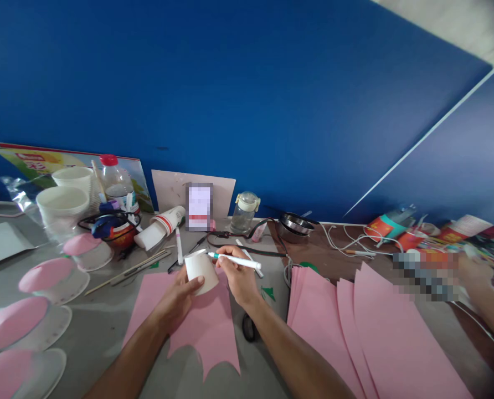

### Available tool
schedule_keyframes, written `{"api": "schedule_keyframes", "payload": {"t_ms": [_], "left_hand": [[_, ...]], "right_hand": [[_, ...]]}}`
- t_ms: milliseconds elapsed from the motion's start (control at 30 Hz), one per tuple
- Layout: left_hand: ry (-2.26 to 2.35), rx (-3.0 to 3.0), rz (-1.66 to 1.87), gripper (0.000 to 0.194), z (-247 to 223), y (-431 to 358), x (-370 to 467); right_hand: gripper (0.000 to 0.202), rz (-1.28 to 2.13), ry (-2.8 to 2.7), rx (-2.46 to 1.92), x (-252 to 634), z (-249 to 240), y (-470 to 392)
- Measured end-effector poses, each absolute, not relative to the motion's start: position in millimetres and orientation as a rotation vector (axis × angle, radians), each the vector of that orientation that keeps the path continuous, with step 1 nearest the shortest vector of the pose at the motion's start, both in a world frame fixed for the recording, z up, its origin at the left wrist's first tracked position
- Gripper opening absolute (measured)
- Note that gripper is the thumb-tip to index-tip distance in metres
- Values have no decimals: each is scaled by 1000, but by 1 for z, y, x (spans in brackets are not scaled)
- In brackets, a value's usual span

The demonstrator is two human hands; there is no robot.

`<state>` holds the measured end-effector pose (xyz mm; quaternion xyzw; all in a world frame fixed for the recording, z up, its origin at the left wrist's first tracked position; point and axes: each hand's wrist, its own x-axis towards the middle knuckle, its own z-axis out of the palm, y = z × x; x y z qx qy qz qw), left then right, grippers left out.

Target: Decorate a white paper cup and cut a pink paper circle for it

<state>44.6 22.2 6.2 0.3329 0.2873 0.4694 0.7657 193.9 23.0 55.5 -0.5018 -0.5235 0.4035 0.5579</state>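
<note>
A white paper cup (202, 272) is held tilted in my left hand (184, 293), the thumb lying across its side. My right hand (239, 276) grips a white marker (241, 261) with a teal band, its tip close to the cup's upper end; whether it touches cannot be made out. Under both hands lies a pink paper sheet (205, 338) with curved pieces cut from its front edge. Just right of the sheet, partly under my right forearm, is a black ring-shaped object (249, 328).
Several pink-topped cups (53, 278) stand at the left, near stacked white cups (62, 202) and a red-capped bottle (117, 180). Pink sheets (322, 316) lie at the right. Behind are a glass jar (244, 213) and metal bowls (294, 224). Another person's hand (475, 274) is far right.
</note>
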Motion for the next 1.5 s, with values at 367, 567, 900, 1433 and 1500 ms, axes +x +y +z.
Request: {"api": "schedule_keyframes", "payload": {"t_ms": [367, 567, 900, 1433, 1500], "left_hand": [[593, 709, 1005, 58, 9, 22, 44], [596, 704, 1018, 56, 8, 23, 43], [593, 708, 1028, 55, 8, 23, 42], [594, 697, 1034, 56, 6, 24, 43], [584, 705, 1029, 56, 5, 24, 43]], "right_hand": [[11, 1019, -1174, -1140, 195, 48, 26], [9, 1048, -1135, -1119, 194, 46, 27], [15, 1037, -1259, -1110, 193, 53, 19], [12, 1007, -1232, -1161, 193, 54, 22], [11, 1012, -1212, -1146, 194, 53, 23]]}}
